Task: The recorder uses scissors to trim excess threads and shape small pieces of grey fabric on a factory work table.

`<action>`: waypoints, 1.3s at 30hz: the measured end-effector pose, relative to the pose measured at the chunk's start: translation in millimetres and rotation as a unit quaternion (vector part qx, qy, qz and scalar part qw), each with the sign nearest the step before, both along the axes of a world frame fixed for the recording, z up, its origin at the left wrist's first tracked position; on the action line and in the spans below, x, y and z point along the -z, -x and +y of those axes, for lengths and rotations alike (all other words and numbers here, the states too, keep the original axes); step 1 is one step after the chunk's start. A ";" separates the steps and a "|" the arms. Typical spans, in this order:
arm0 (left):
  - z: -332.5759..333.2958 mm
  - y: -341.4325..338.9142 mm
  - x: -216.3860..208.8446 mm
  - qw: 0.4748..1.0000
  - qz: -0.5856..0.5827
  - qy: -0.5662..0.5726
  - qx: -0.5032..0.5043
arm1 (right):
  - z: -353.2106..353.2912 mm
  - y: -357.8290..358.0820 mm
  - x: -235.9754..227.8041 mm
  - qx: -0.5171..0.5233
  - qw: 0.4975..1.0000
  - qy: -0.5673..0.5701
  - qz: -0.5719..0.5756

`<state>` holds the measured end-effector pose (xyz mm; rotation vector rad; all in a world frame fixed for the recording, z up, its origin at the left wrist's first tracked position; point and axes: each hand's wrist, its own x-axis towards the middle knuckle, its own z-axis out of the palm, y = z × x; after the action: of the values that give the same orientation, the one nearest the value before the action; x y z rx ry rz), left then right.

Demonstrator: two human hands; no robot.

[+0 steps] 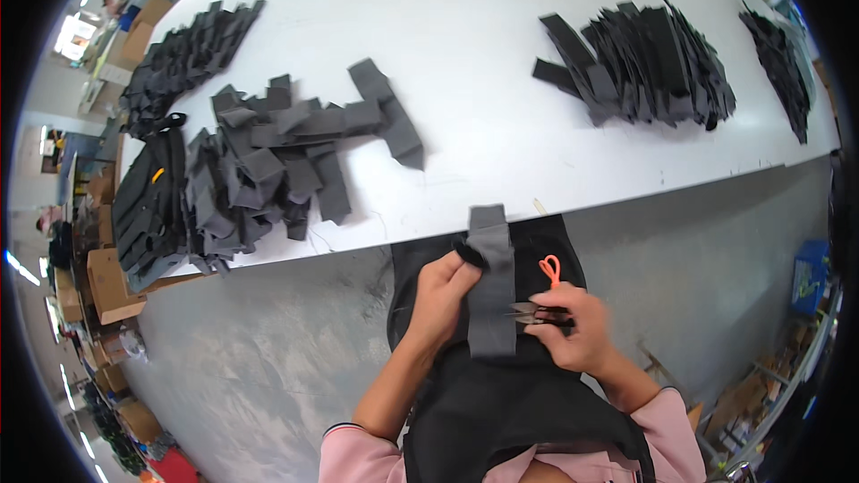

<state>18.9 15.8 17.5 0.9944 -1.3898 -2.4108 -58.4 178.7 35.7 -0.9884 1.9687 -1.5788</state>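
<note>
A dark grey fabric strip (492, 309) lies lengthwise over my lap, its far end against the white table's front edge. My left hand (440, 297) is closed at the strip's left side, thumb and finger pinching it. A small black rounded piece (471, 256) shows at those fingertips; whether it belongs to the strip I cannot tell. In my right hand (577, 331) is a pair of thread snips (528, 312), gripped with the blades pointing left at the strip's right edge. An orange cord loop (550, 268) sticks up above that hand.
The white table (474, 107) spans the far side. Loose grey strips (268, 156) are heaped at its left, beside a black bag-like piece (154, 197). Stacked dark strips (653, 67) stand at the right. Cardboard boxes (114, 286) and a blue crate (810, 277) sit around the floor.
</note>
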 end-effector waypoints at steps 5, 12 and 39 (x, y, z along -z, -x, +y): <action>-6.3 1.7 21.9 0.997 0.028 -0.057 0.038 | -1.2 4.9 8.6 -0.239 0.965 -0.002 -0.105; -145.5 -53.2 -30.0 0.829 -0.099 0.517 -0.189 | -26.8 45.2 -6.0 -0.066 0.966 -0.093 -0.234; -43.9 104.2 7.1 0.980 0.190 0.051 -0.011 | -83.0 176.0 -3.6 0.117 0.974 -0.051 0.187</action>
<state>-85.3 -28.1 10.4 0.4861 -1.3357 -2.3261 -234.4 95.7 39.3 -1.1101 2.4765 -1.4723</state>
